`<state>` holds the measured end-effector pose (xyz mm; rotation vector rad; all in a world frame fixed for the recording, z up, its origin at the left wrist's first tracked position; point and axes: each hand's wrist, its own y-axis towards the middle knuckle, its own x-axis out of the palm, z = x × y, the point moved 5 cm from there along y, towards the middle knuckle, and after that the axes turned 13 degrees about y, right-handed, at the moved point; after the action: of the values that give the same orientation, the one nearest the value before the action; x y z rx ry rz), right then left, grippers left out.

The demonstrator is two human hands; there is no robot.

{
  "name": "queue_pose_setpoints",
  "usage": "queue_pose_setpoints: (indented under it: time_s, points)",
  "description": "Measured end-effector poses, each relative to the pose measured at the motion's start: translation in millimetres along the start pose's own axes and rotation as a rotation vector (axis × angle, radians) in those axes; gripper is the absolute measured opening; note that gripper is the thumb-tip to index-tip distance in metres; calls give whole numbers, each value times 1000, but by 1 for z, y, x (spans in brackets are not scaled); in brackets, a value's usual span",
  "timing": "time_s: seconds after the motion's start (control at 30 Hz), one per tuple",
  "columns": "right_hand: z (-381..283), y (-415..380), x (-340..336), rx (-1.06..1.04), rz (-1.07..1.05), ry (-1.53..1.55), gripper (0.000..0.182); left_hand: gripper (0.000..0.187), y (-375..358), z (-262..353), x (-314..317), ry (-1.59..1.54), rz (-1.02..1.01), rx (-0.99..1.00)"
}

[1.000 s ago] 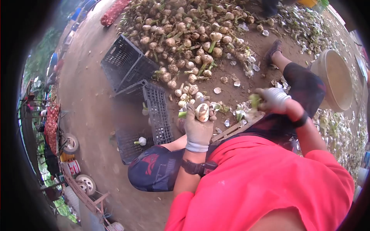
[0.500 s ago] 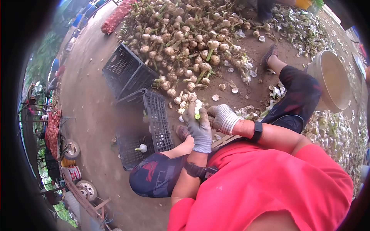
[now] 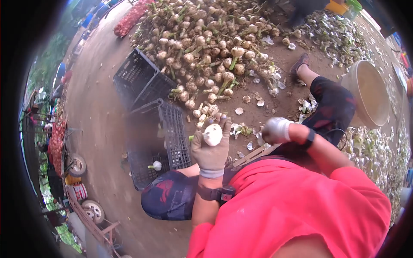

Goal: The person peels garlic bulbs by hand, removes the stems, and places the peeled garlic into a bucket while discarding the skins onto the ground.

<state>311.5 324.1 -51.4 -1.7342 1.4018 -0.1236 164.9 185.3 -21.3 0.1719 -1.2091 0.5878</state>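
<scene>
My left hand (image 3: pixel 211 155), in a grey-palmed glove, is turned palm up with its fingers curled round a clean white garlic bulb (image 3: pixel 213 134). A short green stem end shows at the left side of that hand. My right hand (image 3: pixel 276 130), also gloved, is a closed fist off to the right, above my lap; it is slightly blurred, and anything in its fingers is hidden. Ahead of both hands lies a large heap of soil-stained garlic (image 3: pixel 202 56) with stalks. One trimmed white bulb (image 3: pixel 156 165) rests in the black plastic crate (image 3: pixel 174 133) at my left.
A second black crate (image 3: pixel 140 81) stands beyond the first. At right is a pale bucket (image 3: pixel 370 92), with peeled skins (image 3: pixel 370 150) strewn around it. Another person's dark-clothed leg (image 3: pixel 301 10) is by the heap's far side. A red net sack (image 3: pixel 129 21) lies at the back left.
My hands have come apart: the right one moved away to the right. The left turned palm up, so the white bulb's round side now shows instead of the cut green stem.
</scene>
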Motion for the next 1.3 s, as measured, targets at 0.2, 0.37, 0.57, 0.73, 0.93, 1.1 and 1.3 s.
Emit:
queue_pose_setpoints:
  time_s: [0.2, 0.37, 0.57, 0.73, 0.93, 1.1, 1.3]
  points:
    - [-61, -49, -35, -372, 654, 154, 22, 27, 0, -10, 9, 126, 79, 20]
    - [-103, -31, -25, -360, 471, 638, 28, 18, -10, 9, 37, 1268, 156, 467]
    - [-97, -20, -18, -271, 387, 876, 24, 7, -18, 9, 75, 1764, 43, 853]
    - [-91, -10, -5, -224, 368, 882, 17, 6, -17, 10, 64, 1885, 100, 815]
    - [-79, -6, -16, -198, 567, 323, 23, 19, -14, 12, 27, 1336, 30, 448]
    - [-44, -21, 3, -290, 75, 189, 21, 34, -11, 12, 25, 136, -85, 65]
    - [-123, -69, -24, -781, 658, -239, 50, 27, -12, -11, 10, 354, 110, -101]
